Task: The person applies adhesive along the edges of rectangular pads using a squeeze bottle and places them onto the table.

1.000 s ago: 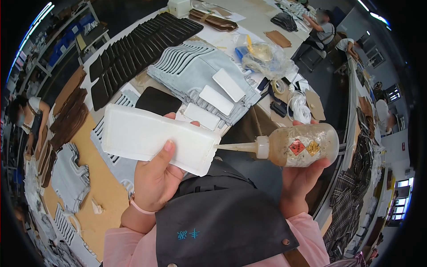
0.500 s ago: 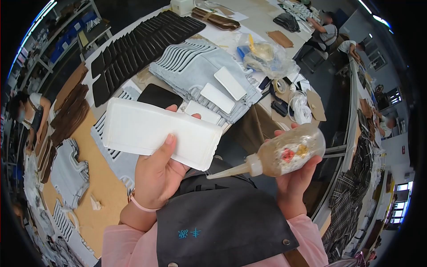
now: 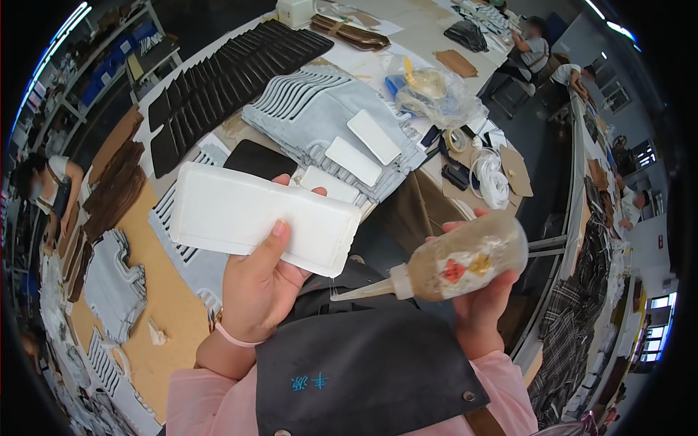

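My left hand (image 3: 263, 265) grips a white rectangular panel (image 3: 240, 214) near its lower edge, thumb on the face and fingers behind. In my right hand (image 3: 486, 294) lies a translucent glue bottle (image 3: 465, 258) with a long tapered nozzle (image 3: 363, 291) and a worn red and yellow label. The bottle is tilted, its nozzle pointing left. The tip sits just below the panel's lower right corner, apart from it, and a thin glue strand seems to hang between them. Beyond the panel, white strips (image 3: 354, 161) rest on a stack of light grey cut pieces (image 3: 327, 109).
Overlapping black pieces (image 3: 225, 83) and a dark flat piece (image 3: 260, 158) lie on the table. A tape roll (image 3: 456, 140), white cord (image 3: 491, 178) and plastic bag (image 3: 436, 94) are at the right. A tan board (image 3: 174, 291) lies left. Other people (image 3: 54, 185) work nearby.
The bottle and its nozzle have moved slightly down and left, opening a small gap below the panel's corner. The panel has barely shifted in my left hand.
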